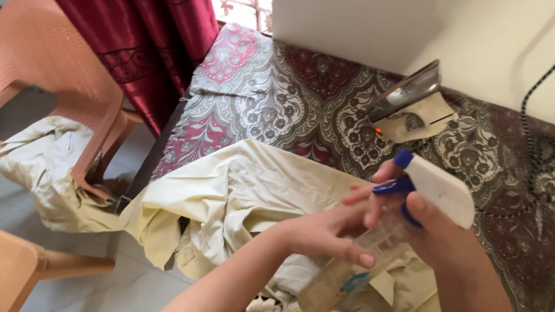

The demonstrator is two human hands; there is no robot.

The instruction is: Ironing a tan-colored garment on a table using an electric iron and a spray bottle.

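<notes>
Spray bottle [381, 245] clasped by right hand [441, 235], left hand [324, 233] steadying body; keep nozzle toward cream cloth [228, 193].

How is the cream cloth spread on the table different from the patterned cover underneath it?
The cream cloth is plain and pale; the patterned cover carries dense maroon, grey and pink ornament. The cream cloth lies crumpled and folded, with one end hanging off the table edge toward a plastic chair; the patterned cover lies flat. An iron rests on the patterned cover, not on the cream cloth. Both are fabric on the same table.
</notes>
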